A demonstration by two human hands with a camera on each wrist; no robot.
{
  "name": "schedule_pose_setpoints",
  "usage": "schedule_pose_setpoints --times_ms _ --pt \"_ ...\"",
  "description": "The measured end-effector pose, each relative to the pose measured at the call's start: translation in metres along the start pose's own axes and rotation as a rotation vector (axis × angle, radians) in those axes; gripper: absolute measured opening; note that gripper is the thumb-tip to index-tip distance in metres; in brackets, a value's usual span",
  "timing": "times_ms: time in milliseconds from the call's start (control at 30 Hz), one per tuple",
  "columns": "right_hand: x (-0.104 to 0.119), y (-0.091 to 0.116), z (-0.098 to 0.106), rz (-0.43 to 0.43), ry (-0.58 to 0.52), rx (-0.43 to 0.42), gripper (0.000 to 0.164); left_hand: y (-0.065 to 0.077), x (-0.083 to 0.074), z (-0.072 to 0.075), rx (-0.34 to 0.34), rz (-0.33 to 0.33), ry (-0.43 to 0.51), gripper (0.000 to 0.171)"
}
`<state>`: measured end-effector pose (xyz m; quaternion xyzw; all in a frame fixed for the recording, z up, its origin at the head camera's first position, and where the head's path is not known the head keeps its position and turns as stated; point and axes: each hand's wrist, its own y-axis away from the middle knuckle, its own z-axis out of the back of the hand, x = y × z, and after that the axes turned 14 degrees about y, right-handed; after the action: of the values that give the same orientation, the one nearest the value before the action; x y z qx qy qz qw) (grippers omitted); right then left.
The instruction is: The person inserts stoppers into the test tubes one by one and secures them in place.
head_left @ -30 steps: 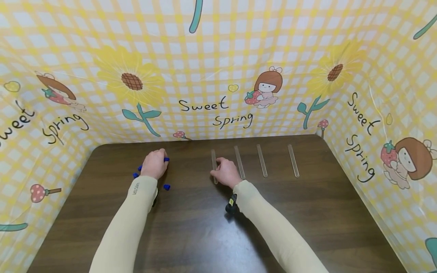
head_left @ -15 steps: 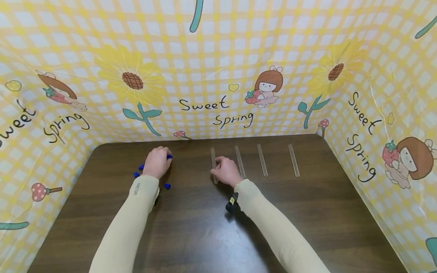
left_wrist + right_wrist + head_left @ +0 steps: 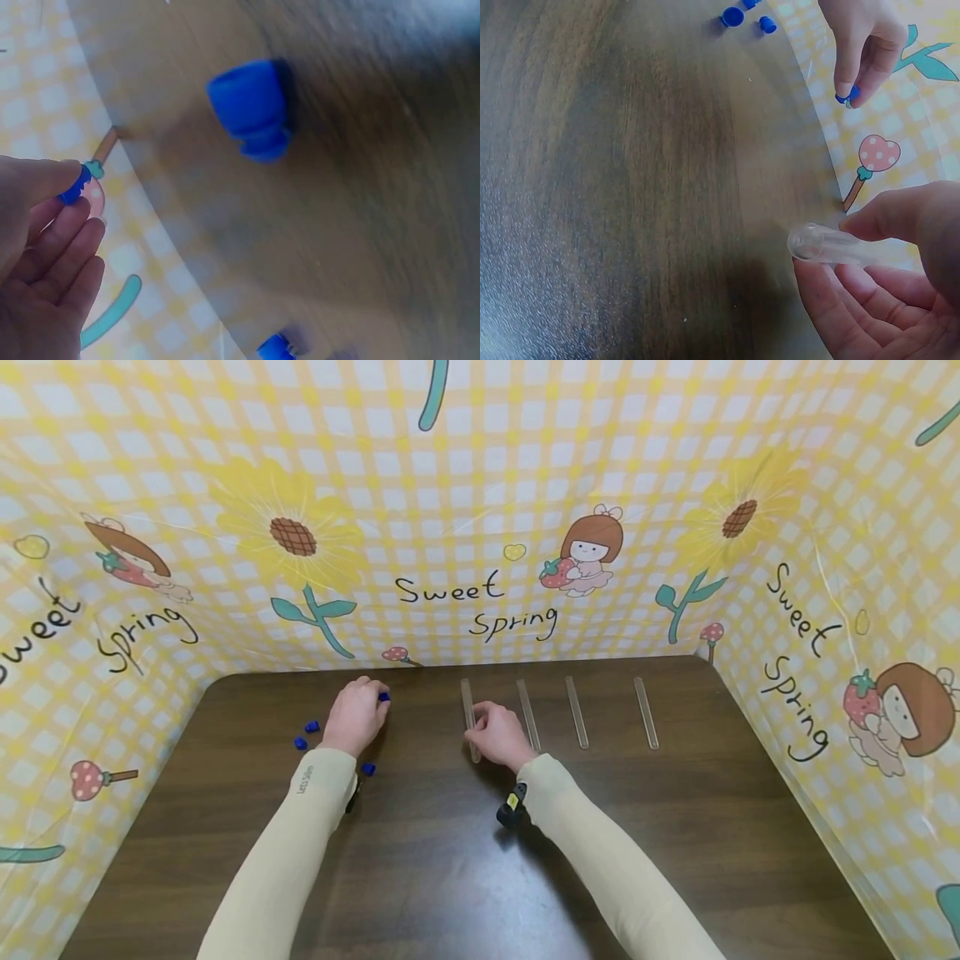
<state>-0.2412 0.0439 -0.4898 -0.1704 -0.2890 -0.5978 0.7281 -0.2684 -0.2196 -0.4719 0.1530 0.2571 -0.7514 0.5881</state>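
Toward the far edge of the worktop (image 3: 427, 868), the left hand (image 3: 355, 717) has shifted right and farther out, bringing a small blue cap (image 3: 384, 697) closer to the clear tube (image 3: 467, 702) in the right hand (image 3: 500, 735). Two loose caps (image 3: 312, 727) toward the left edge now show more fully beside its wrist, and a third cap (image 3: 368, 770) lies nearer the front edge. Held cap and tube remain apart, so joining or fitting seems not yet begun.

Thumb and fingertips of the left hand pinch the cap, its other fingers loosely extended; the right hand holds the tube between thumb and fingers. Both pieces appear raised off the wood.

Slim and see-through, the tube has a round end that catches light; glass or plastic, I cannot tell. Toward the right edge lie three matching tubes (image 3: 577, 714), lengthwise and spaced apart. The caps look smooth and moulded, wide at one end and stepped narrower at the other. Dark, streaky grain marks the worktop; behind its far edge hangs creased, yellow-checked cloth (image 3: 450, 502).
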Motion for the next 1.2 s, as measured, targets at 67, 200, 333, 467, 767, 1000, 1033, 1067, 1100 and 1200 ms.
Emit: schedule_pose_setpoints --times_ms 67,200,333,467,767,1000,1033,1067,1100,1200 --pt "0.001 0.001 0.001 -0.003 -0.004 0.002 0.049 0.000 -0.003 -0.001 0.001 -0.002 0.008 0.023" --pt "0.001 0.002 0.002 -0.008 -0.008 -0.004 0.048 0.001 -0.009 -0.002 -0.016 -0.020 0.021 0.024" --pt "0.002 0.002 0.002 -0.023 -0.032 -0.006 0.046 0.003 -0.014 -0.003 -0.044 -0.033 0.056 0.025" --pt "0.002 0.003 0.003 -0.026 -0.077 -0.015 0.046 0.002 -0.018 -0.004 -0.076 -0.044 0.102 0.025" --pt "0.004 0.003 0.008 0.005 -0.102 -0.022 0.048 0.003 -0.027 -0.001 -0.119 -0.008 0.169 0.020" --pt "0.007 0.005 0.011 0.009 -0.129 -0.018 0.050 0.007 -0.036 -0.003 -0.134 -0.032 0.226 0.019" --pt "0.007 0.005 0.012 0.008 -0.134 -0.016 0.049 0.007 -0.037 -0.003 -0.133 -0.032 0.236 0.020" --pt "0.008 0.006 0.013 0.007 -0.136 -0.015 0.049 0.008 -0.039 -0.004 -0.133 -0.033 0.244 0.020" --pt "0.008 0.006 0.013 0.009 -0.139 -0.016 0.049 0.008 -0.041 -0.004 -0.136 -0.034 0.250 0.020" --pt "0.010 0.005 0.015 0.019 -0.149 -0.019 0.048 0.008 -0.046 -0.003 -0.151 -0.043 0.271 0.020"
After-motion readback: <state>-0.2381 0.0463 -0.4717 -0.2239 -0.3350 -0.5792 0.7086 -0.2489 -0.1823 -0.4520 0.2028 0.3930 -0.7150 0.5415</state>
